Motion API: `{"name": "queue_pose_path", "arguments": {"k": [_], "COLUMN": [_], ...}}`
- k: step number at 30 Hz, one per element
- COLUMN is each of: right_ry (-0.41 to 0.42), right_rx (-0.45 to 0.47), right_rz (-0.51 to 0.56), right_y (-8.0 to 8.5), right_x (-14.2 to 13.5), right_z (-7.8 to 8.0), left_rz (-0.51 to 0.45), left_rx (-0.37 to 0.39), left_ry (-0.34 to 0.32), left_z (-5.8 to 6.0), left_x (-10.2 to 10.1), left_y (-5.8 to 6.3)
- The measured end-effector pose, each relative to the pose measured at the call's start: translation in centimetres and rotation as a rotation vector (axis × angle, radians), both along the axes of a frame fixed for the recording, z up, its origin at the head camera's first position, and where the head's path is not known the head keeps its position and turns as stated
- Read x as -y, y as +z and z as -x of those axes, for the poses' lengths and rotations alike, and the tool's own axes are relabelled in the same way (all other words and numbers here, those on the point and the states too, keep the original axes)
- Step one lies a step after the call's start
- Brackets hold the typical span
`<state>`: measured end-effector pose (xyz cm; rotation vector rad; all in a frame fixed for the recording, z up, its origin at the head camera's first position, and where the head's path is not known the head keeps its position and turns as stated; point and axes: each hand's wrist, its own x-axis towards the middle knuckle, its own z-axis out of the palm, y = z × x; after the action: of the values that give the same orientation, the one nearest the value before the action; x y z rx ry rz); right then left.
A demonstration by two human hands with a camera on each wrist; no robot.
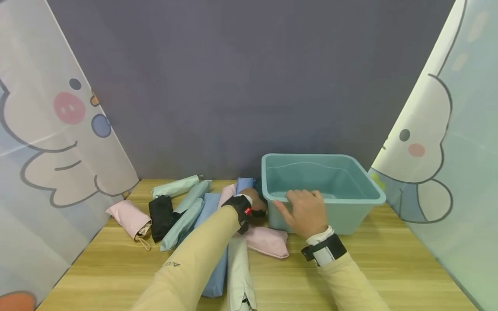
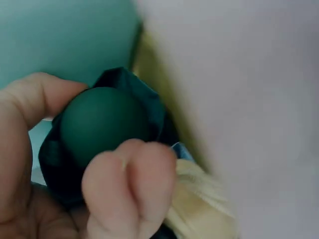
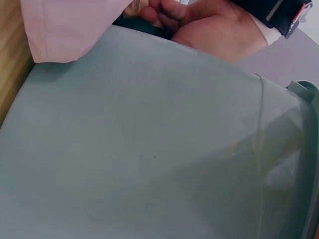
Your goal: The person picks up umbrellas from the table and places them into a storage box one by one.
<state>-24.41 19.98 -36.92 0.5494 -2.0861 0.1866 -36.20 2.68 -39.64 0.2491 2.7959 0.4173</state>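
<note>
Before you rises a dark grey backdrop (image 1: 249, 86), flanked by printed cloths (image 1: 35, 108) with pale cartoon animals. Below it spreads your wood-grain table (image 1: 389, 272). On its right half stands the teal bin (image 1: 346, 218), upright and open-topped, smooth-walled with a rounded rim; its visible inside is bare. Your right hand (image 1: 305, 211) grips the near rim by the left corner, fingers hooked over the edge and thumb out along the outer side.

Left of the bin lie the folded cloth bundles: a long blue bundle (image 1: 215, 276), a whitish bundle (image 1: 238, 268) beside it, three light green bundles (image 1: 183, 226) slanting together, a black bundle (image 1: 161, 218), and a pink bundle (image 1: 130, 218) with a cord loop at the far left. Another, a flat pink pouch (image 1: 268, 242), lies near the bin's front left corner.

Your left hand (image 1: 254, 203) is down just beside the bin's left wall, outside it, holding a dark green bundle (image 2: 117, 107) narrowly between thumb and curled fingers. Its fabric is glossy, gathered in folds around a matte, rounded green knob (image 2: 99, 124); this looks like an umbrella's handle end, though the close view is blurred.
</note>
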Motion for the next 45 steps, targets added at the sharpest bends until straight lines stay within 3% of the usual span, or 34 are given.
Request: {"name": "queue_pose_path", "arguments": {"k": [3, 7, 12, 16, 23, 28, 31, 38, 42, 45], "right_ry": [0.006, 0.007, 0.009, 0.019, 0.028, 0.025, 0.026, 0.03, 0.02, 0.013], "right_rx": [0.008, 0.025, 0.036, 0.04, 0.04, 0.041, 0.053, 0.067, 0.093, 0.106], "right_rz": [-0.003, -0.002, -0.001, -0.002, 0.003, 0.008, 0.01, 0.003, -0.004, -0.011], "right_y": [0.0, 0.0, 0.0, -0.3, -0.5, -0.5, -0.5, -0.4, -0.3, -0.2], "right_x": [0.3, 0.6, 0.7, 0.8, 0.8, 1.3, 1.8, 3.4, 4.2, 4.6], "right_z": [0.1, 0.3, 0.6, 1.0, 1.4, 1.8, 2.1, 2.6, 2.6, 2.5], "left_rz": [-0.256, -0.593, -0.824, -0.997, -1.124, -1.2, -1.217, -1.243, -1.318, -1.352], "left_rx": [0.175, 0.339, 0.419, 0.409, 0.251, 0.202, 0.191, 0.232, 0.332, 0.405], "left_ry": [0.115, 0.207, 0.246, 0.294, 0.327, 0.282, 0.24, 0.208, 0.25, 0.236], "left_z": [0.3, 0.9, 1.7, 1.9, 1.0, 0.1, -0.5, -1.6, -1.7, -1.8], "left_x": [1.4, 3.3, 6.1, 8.3, 9.9, 8.6, 7.2, 4.0, 2.3, 0.9], "left_y": [0.7, 2.3, 4.2, 5.5, 10.0, 13.8, 15.5, 17.4, 17.9, 17.8]}}
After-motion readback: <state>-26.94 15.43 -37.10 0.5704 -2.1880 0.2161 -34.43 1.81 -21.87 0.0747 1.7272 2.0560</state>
